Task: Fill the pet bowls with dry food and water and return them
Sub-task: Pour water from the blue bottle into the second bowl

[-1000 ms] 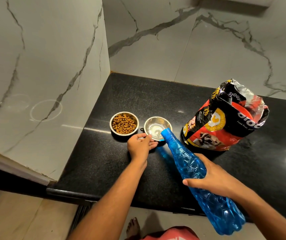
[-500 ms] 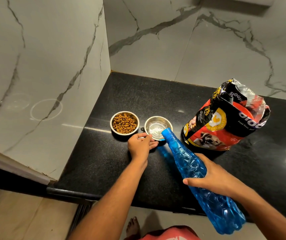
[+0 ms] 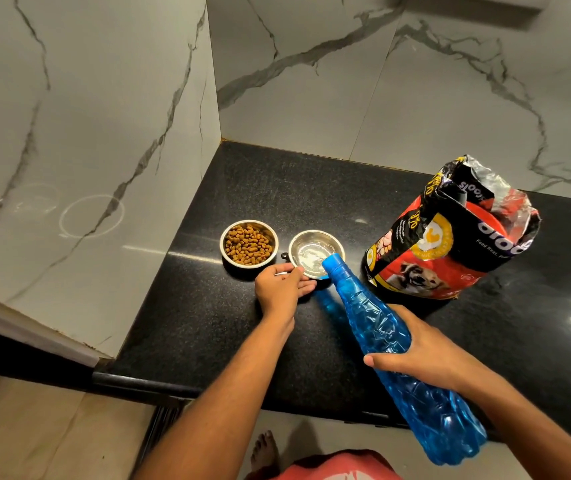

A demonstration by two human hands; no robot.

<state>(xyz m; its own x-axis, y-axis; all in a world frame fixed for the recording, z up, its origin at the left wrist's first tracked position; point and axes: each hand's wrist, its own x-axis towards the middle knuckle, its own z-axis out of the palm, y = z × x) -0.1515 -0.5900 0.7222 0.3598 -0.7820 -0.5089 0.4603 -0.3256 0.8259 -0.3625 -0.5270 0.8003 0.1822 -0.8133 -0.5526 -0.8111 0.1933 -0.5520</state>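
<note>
Two small steel bowls stand side by side on the black counter (image 3: 228, 327). The left bowl (image 3: 248, 243) is full of brown kibble. Water lies in the right bowl (image 3: 308, 249). My left hand (image 3: 282, 289) holds the right bowl's near rim. My right hand (image 3: 419, 351) grips a blue plastic bottle (image 3: 374, 327) around its middle. The bottle is tilted, mouth down over the right bowl's near edge, base raised toward me.
An open red and black dog food bag (image 3: 450, 233) stands upright to the right of the bowls. Marble walls close the corner at the left and back. The counter's front edge (image 3: 145, 384) runs below my arms, with floor and a bare foot (image 3: 265, 452) beneath.
Almost nothing moves: the bottle stays tilted over the right bowl and my left hand stays on the rim.
</note>
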